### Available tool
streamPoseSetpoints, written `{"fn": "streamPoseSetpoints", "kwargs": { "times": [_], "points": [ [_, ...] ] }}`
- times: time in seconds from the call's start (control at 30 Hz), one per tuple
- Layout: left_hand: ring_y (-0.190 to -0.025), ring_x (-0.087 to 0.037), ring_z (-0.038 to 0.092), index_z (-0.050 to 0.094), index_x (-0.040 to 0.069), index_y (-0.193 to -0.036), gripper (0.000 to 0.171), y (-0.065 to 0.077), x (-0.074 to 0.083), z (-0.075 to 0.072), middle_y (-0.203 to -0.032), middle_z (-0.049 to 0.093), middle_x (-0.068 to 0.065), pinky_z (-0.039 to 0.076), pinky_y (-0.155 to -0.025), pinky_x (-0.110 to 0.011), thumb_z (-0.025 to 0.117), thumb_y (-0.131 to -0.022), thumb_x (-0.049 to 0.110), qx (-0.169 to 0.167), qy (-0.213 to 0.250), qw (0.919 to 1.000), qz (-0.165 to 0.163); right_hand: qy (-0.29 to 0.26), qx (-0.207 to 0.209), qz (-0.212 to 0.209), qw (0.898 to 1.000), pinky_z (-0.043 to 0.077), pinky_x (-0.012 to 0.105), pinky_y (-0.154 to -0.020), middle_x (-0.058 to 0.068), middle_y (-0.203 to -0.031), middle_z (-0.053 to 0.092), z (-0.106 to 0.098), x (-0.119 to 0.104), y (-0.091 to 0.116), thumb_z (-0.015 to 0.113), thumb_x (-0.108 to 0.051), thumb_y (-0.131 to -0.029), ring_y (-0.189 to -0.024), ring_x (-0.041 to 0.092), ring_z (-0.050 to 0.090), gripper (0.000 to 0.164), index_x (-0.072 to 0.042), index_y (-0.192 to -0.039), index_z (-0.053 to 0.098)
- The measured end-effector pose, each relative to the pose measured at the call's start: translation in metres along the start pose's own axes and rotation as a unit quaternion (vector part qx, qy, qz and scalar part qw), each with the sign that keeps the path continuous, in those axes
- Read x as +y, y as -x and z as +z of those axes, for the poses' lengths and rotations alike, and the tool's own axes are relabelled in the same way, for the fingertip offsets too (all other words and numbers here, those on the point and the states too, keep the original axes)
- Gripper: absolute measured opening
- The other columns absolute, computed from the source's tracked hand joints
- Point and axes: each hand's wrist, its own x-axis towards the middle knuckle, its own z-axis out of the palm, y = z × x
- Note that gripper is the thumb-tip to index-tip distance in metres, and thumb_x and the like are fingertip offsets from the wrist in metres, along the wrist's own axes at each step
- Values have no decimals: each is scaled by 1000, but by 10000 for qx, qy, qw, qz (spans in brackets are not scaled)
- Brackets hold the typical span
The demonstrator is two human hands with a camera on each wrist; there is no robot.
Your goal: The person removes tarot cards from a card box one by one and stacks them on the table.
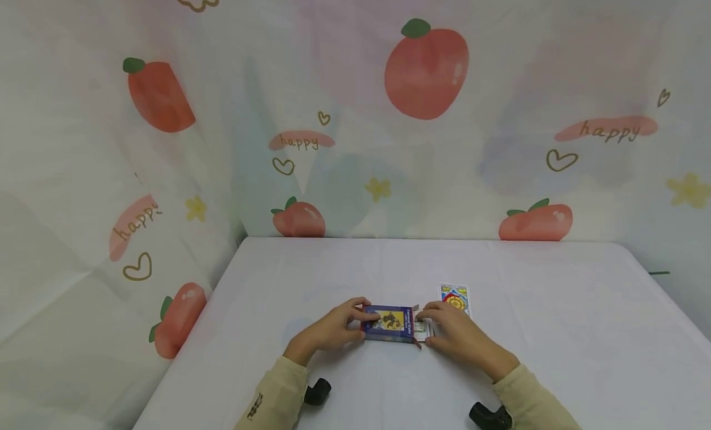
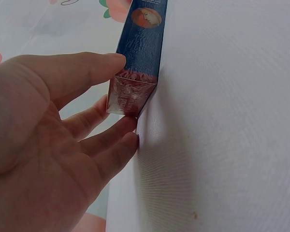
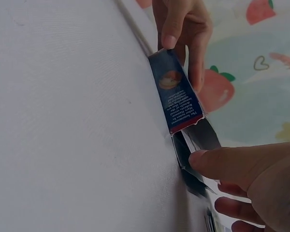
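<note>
A dark blue card box (image 1: 389, 323) with a yellow picture lies on the white table, its flapped end toward the right. My left hand (image 1: 340, 324) grips the box's closed end; in the left wrist view the thumb lies on one side of the box (image 2: 141, 48) and fingertips on the other. White-edged cards (image 1: 422, 331) stick out of the flapped end. My right hand (image 1: 455, 334) pinches them, thumb near and fingers on top. In the right wrist view its thumb (image 3: 208, 163) is beside a torn-looking flap (image 3: 192, 181).
A colourful card (image 1: 455, 296) lies just behind my right hand, partly covered by it. The white table (image 1: 311, 269) meets a fruit-printed cloth wall (image 1: 355, 189) at the back and left. Black devices (image 1: 318, 392) are at both wrists.
</note>
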Motion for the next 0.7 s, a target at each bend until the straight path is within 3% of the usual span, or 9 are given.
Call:
{"fn": "streamPoseSetpoints", "kwargs": {
  "times": [0.33,0.47,0.7],
  "points": [
    [-151,-30,34,66,27,-135,43,1,-1,-1,-155,43,0,33,-121,-54,68,-96,10,-1,3,10000,-9,-76,-71,-91,9999,57,42,-86,13,-126,65,-2,4,0,83,-14,-82,-102,22,65,40,-8,-120,71],
    [-151,-30,35,66,26,-136,43,0,-3,0,-155,43,-1,33,-121,-54,68,-96,10,-37,23,10000,41,-153,-74,-144,9998,56,33,-80,14,-125,64,-2,4,0,82,-12,-82,-93,14,63,41,-6,-121,70],
    [-149,-28,37,66,26,-136,44,-2,-4,0,-154,44,-1,35,-120,-54,69,-95,10,-31,-27,9999,100,-200,-94,-146,9996,52,28,-74,13,-125,63,-5,3,1,82,-12,-82,-87,8,59,42,-6,-121,70]
  ]
}}
